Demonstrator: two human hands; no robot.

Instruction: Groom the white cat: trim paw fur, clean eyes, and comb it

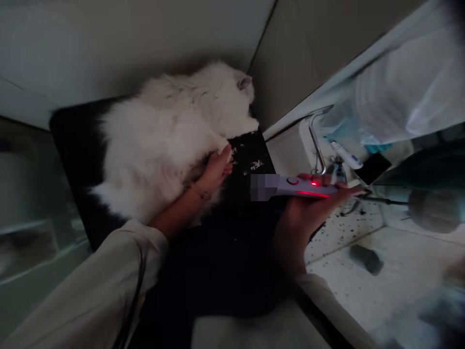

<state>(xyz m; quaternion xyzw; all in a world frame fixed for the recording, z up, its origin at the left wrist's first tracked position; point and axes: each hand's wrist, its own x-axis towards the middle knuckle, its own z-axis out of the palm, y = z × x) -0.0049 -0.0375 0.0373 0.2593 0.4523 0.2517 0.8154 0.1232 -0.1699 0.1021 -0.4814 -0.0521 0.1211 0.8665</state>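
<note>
A long-haired white cat (152, 140) lies on a black table (74, 145), its head toward the upper right. My left hand (217, 169) is closed round one of its paws (223, 144) near the table's middle. To the right, my right hand (308, 208) grips a white clipper (308, 186) with a round button and glowing red lights. The clipper's head end is pixelated and points left, apart from the cat. Small tufts of white fur (256, 165) lie on the table between the paw and the clipper.
Beyond the table's right side are a white tray (288, 150), a white handheld device (345, 154), a dark flat object (373, 168) and plastic packaging (399, 92). A grey cylinder (366, 259) is at the lower right on a speckled light floor. Walls stand behind the cat.
</note>
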